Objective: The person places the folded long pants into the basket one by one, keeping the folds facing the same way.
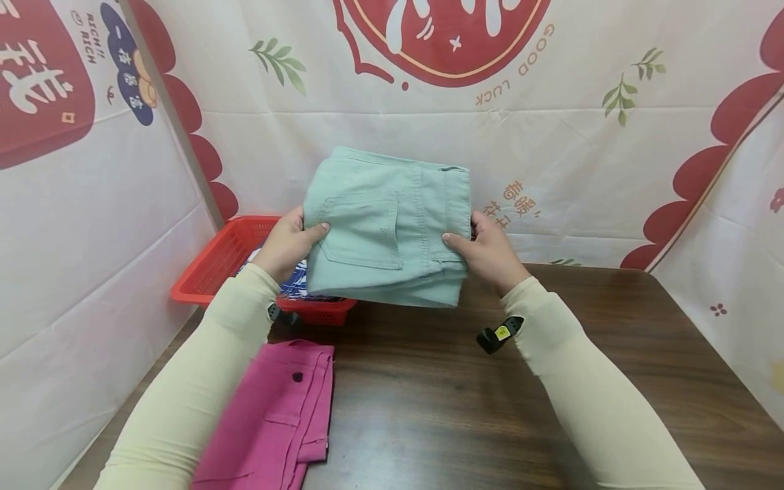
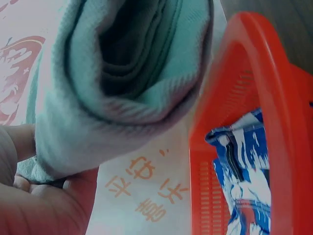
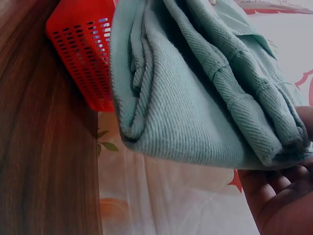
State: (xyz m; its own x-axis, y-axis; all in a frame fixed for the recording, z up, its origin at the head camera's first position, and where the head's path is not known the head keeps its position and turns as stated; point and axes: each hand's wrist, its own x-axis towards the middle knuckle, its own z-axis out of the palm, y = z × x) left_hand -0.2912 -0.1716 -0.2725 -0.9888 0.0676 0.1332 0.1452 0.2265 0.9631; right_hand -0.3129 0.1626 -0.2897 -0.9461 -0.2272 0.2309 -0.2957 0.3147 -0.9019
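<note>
A folded pair of light green jeans point(image 1: 367, 224) is held up above the table, a back pocket facing the head camera. My left hand point(image 1: 288, 243) grips its left edge, thumb on top and fingers underneath. At the waistband side my right hand point(image 1: 490, 252) pinches the other edge the same way. The left wrist view shows the rolled fold of the green jeans point(image 2: 112, 127) with the left hand point(image 2: 49, 191) around its lower corner. In the right wrist view, stacked layers of the jeans point(image 3: 195, 107) lie between the thumb and fingers of the right hand point(image 3: 288, 191).
Behind my left forearm stands a red plastic basket point(image 1: 208, 255) holding blue-and-white patterned cloth point(image 2: 247, 166). A folded magenta garment point(image 1: 275, 408) with a dark button lies on the brown wooden table point(image 1: 441, 395) at front left. Printed white cloth point(image 1: 551, 136) hangs behind and at both sides.
</note>
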